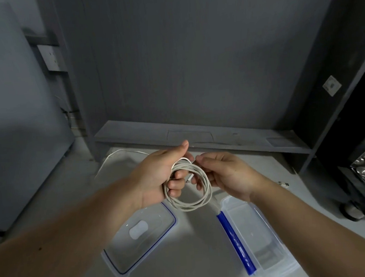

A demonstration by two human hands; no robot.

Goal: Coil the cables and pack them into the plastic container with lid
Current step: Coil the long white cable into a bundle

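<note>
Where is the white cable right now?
In the middle of the head view, the coiled white cable hangs from the left hand, with the right hand pinching its top, above the grey table.

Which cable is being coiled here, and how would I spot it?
Above the pale table, find the left hand. The white cable hangs from it in round loops, the right hand pinching it; the other cable lies loose behind.

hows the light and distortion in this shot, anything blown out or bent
Head view: dim, bluish light overall; the white tabletop glares brightly between the lid and the container, washing out their clear plastic; wide-angle distortion bows the shelf; the coiled cable, left hand and right hand are fairly sharp.
</note>
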